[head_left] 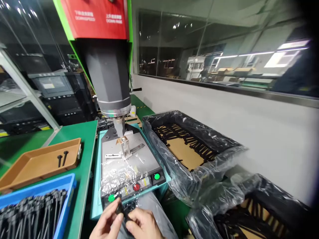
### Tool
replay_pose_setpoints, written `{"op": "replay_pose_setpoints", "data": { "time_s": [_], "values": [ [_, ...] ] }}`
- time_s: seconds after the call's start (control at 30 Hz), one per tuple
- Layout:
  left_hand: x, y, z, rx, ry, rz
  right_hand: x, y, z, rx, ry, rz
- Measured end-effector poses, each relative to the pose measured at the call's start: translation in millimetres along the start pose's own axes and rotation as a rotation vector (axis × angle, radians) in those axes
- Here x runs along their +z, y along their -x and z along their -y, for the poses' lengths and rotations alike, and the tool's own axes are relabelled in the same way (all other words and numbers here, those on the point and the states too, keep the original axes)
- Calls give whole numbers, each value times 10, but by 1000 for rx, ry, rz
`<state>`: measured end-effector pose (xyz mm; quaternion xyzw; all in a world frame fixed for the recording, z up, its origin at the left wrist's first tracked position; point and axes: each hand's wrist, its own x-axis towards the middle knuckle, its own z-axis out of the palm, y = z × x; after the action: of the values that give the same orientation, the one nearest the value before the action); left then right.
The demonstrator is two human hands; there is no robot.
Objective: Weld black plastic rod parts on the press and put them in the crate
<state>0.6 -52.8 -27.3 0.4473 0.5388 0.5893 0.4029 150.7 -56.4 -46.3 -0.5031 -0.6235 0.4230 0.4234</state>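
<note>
Close to the front edge of a press machine (109, 73), my left hand (107, 222) pinches a small black plastic part (121, 209) between thumb and fingers. My right hand (142, 223) is closed on the same dark part or on a piece meeting it; the fingers hide the join. Behind the hands lies the machine's metal base plate (112, 171), with a metal fixture (125, 147) under the pressing horn (119, 126). A green button (111, 198) sits just beyond my left fingers, a red button (136, 187) is mid-panel, and another green button (157, 176) is at the right.
On the green table at left, a brown tray (45, 162) holds two black stemmed parts (65, 158). A blue bin (72, 186) is full of similar parts (32, 212). To the right stand plastic-lined crates (211, 132) with black parts on cardboard, beside a white wall (261, 129).
</note>
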Motion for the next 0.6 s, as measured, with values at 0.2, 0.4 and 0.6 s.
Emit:
{"op": "replay_pose_setpoints", "data": {
  "time_s": [0.2,0.4,0.6],
  "values": [
    [53,-100,-201,-76,-68,91,82,-54,57,60,-262,19],
    [136,-91,-214,-21,14,105,-74,-200,227,-11,-241,104],
    [58,-138,-191,94,-169,219,-387,-403,372,-263,-80,14]
  ]
}}
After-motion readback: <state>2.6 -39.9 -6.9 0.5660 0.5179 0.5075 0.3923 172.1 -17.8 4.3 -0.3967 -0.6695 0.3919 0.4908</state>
